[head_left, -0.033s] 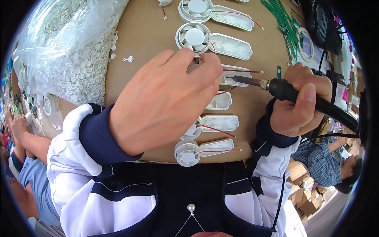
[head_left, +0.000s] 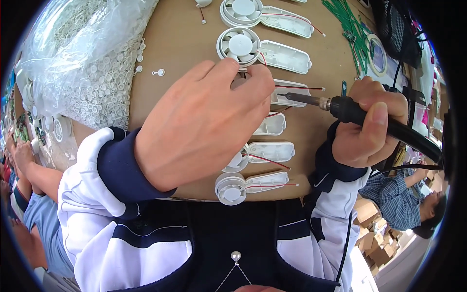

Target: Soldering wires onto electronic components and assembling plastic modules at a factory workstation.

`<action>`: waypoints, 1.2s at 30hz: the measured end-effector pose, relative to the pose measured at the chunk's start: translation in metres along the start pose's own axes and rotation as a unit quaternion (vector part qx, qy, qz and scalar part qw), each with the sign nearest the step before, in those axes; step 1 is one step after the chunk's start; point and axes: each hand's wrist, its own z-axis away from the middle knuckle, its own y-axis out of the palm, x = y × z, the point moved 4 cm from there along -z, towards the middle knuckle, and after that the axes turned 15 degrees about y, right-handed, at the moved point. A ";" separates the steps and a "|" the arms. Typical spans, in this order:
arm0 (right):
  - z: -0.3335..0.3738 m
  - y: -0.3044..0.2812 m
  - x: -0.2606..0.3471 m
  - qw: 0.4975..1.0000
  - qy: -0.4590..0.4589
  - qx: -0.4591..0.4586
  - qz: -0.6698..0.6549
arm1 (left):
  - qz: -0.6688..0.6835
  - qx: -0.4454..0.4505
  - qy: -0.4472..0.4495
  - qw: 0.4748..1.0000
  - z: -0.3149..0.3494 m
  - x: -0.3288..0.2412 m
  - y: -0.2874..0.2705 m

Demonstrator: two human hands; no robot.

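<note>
Soldering appears to be the step in hand. For a sound result, I judge that the white fan unit (head_left: pixel 295 83) must be braced against turning, that the soldering iron (head_left: pixel 357 116) must meet only the intended joint, and that its hot shaft must be held clear of the red-and-black lead (head_left: pixel 299 88) and the plastic walls. I see no joint from this viewpoint.

Grip state: the right grip (head_left: pixel 372 121) is wrapped around the iron's black handle. The left grip (head_left: pixel 204 121) curls over the fan unit's round end; its back hides the fingertips, so I cannot tell whether it is clamped on anything.

Location: the fan unit's open shell extends right from beneath the left grip. The iron points left from the right grip; its tip lies over the shell, contact unclear. Similar fan units (head_left: pixel 284 57) line the worktop (head_left: pixel 175 31), far and near.
</note>
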 end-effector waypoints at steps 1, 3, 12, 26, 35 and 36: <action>0.000 0.002 0.000 1.000 0.001 0.000 0.001 | 0.001 0.000 0.000 1.000 0.000 0.000 0.000; 0.001 0.006 0.001 0.999 0.015 -0.014 0.050 | 0.006 -0.001 0.000 1.000 0.000 0.001 0.000; 0.002 0.010 0.000 0.993 0.024 -0.031 0.113 | 0.018 -0.011 -0.005 1.000 0.000 0.002 0.001; 0.001 0.011 0.003 0.992 0.019 -0.011 0.122 | 0.011 -0.017 -0.004 1.000 0.000 0.003 0.001; 0.001 0.004 -0.007 0.998 -0.053 0.021 0.036 | 0.012 -0.015 -0.004 1.000 0.000 0.002 0.002; 0.001 0.003 -0.007 0.998 -0.053 0.021 0.036 | 0.012 -0.015 -0.004 1.000 0.000 0.002 0.001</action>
